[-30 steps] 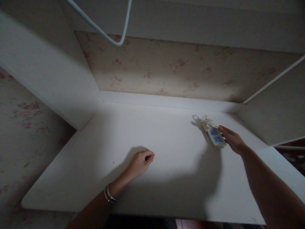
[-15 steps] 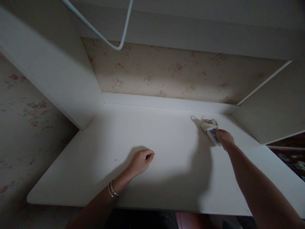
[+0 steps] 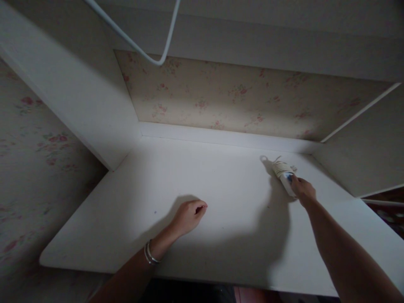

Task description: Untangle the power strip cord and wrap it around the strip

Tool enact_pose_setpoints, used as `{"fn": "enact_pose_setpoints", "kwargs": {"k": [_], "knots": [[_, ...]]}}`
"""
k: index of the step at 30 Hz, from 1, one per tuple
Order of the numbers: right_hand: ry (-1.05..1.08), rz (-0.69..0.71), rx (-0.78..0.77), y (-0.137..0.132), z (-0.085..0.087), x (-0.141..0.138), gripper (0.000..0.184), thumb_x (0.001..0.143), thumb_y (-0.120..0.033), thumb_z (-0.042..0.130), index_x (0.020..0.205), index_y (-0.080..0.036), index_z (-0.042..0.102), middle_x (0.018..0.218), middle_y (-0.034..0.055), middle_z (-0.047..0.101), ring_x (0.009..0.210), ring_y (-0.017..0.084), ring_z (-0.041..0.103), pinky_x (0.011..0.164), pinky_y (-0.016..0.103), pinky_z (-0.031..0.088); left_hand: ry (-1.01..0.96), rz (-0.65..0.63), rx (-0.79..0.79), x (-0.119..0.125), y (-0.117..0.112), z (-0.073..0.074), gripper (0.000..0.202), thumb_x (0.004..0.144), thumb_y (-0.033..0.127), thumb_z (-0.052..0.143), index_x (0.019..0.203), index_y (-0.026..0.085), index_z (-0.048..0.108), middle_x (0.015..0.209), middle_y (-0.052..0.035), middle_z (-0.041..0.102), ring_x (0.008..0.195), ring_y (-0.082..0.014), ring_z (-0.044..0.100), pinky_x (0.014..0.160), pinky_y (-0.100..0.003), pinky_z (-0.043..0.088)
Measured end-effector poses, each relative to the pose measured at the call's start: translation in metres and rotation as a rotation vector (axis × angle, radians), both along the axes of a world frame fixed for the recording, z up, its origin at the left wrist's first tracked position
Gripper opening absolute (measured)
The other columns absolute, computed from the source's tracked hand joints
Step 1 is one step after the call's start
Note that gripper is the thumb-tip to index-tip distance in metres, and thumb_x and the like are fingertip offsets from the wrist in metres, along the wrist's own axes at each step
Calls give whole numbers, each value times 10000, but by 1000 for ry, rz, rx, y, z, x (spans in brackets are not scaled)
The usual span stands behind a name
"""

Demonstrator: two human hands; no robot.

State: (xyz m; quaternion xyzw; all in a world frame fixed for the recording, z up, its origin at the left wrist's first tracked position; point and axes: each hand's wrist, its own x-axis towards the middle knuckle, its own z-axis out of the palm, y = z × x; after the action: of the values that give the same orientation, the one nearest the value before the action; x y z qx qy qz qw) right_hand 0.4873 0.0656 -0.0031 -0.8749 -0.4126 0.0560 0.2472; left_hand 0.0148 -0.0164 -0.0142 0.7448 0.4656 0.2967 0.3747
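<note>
A small white power strip with blue sockets and its cord coiled round one end lies near the back right of a white desk. My right hand is closed round the strip's near end. My left hand rests on the desk's middle in a loose fist, with nothing visible in it. Two thin bangles sit on my left wrist.
White side panels wall the desk in on the left and right, and floral wallpaper covers the back. A white cable hangs in a loop overhead. A shelf runs above.
My right hand went from open beside the power strip to closed round it. The strip has turned onto its side. My left hand has stayed put.
</note>
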Motion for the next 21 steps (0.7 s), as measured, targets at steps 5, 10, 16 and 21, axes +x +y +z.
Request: {"fn": "enact_pose_setpoints", "kwargs": {"k": [5,10,16,21], "knots": [[-100,-48,-54,-7,20,-20,487,875,-471,459,1111,-105,680,1110,300,619,1031,376,570,785,450,377,-25,13,-14,-2,-1,-2,264,881,322,485,897,209,723,818,-37,722,722,-163,619,656,-251,417],[-200,75,203,-15,33,-85,415,896,-415,441,1169,-153,614,1202,197,591,1115,308,508,929,447,344,-113,36,-101,1,4,-3,236,853,317,518,885,188,713,798,-34,708,711,-155,607,651,-244,418],[1015,462,324,-58,10,-280,456,801,-591,570,557,-215,482,472,-40,412,456,116,347,471,261,293,-370,234,-317,22,23,9,317,841,460,507,742,171,591,631,20,561,608,-121,496,574,-230,374],[1529,507,313,-74,-10,-380,523,801,-611,580,512,-221,384,451,-65,326,443,97,250,459,262,186,-467,309,-362,19,32,9,355,855,430,431,584,201,412,540,47,438,531,-104,423,524,-234,337]]}}
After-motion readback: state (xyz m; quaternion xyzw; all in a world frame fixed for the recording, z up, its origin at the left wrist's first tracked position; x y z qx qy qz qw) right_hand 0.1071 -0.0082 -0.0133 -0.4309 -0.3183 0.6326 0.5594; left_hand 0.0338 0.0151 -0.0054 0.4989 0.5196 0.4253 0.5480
